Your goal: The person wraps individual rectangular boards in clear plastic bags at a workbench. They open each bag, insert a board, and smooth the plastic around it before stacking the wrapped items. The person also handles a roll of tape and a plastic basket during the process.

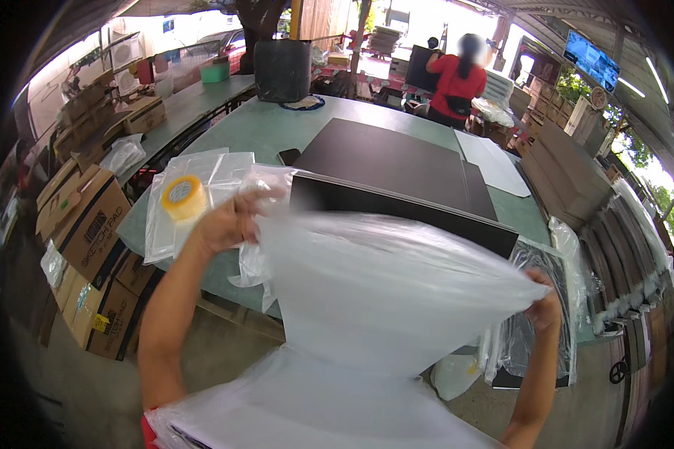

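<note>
A large translucent plastic bag [382, 284] stretches between my two hands in front of me, its upper edge bowed over the near side of the table. My left hand [236, 219] is at the bag's left edge, fingers curled at the film and slightly blurred. At the opposite corner, my right hand [544, 303] pinches the plastic. Just beyond the bag lies a stack of black boards [382, 153] on the green table [225, 135]. To the left of my left hand, a roll of yellowish tape [183, 198] rests on flat clear plastic bags [157, 232].
Cardboard boxes [90, 232] are piled at the left. A black bin [283, 69] stands at the table's far end, with a dark phone-like object [289, 156] nearer. Plastic-wrapped dark boards [535, 329] are at the right. A person in red [457, 86] works beyond.
</note>
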`<state>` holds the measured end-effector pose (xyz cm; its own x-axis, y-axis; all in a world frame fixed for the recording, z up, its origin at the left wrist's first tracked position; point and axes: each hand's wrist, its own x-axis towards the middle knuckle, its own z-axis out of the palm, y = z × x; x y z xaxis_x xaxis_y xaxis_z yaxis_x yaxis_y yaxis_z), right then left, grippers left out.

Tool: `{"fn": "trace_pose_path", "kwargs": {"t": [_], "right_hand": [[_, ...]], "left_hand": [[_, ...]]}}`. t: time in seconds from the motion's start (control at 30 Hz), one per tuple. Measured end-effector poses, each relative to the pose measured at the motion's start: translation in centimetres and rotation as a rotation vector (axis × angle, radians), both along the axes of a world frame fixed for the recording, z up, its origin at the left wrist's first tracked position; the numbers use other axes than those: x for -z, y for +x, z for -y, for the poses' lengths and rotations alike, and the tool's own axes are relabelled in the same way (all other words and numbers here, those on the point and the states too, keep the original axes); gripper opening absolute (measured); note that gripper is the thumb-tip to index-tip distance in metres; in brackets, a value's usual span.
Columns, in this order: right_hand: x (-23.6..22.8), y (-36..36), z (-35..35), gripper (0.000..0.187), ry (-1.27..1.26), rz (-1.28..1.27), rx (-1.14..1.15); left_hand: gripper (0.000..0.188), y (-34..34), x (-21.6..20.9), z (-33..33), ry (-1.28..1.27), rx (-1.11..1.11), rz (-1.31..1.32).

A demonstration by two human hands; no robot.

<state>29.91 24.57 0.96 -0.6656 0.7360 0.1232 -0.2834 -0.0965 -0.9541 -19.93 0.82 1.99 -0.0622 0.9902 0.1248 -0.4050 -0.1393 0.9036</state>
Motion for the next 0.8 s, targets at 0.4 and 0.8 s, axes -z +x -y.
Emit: {"fn": "trace_pose_path", "kwargs": {"t": [0.4, 0.8], "right_hand": [[23.6, 8.9, 7.6, 0.025, -0.777, 0.438, -0.034], [12.9, 4.5, 11.2, 0.011, -0.508, 0.618, -0.289]], "left_hand": [[0.024, 1.2, 18.0, 9.2, -0.521, 0.277, -0.697], [0.029, 9.4, 8.6, 11.2, -0.601, 0.296, 0.173]]}}
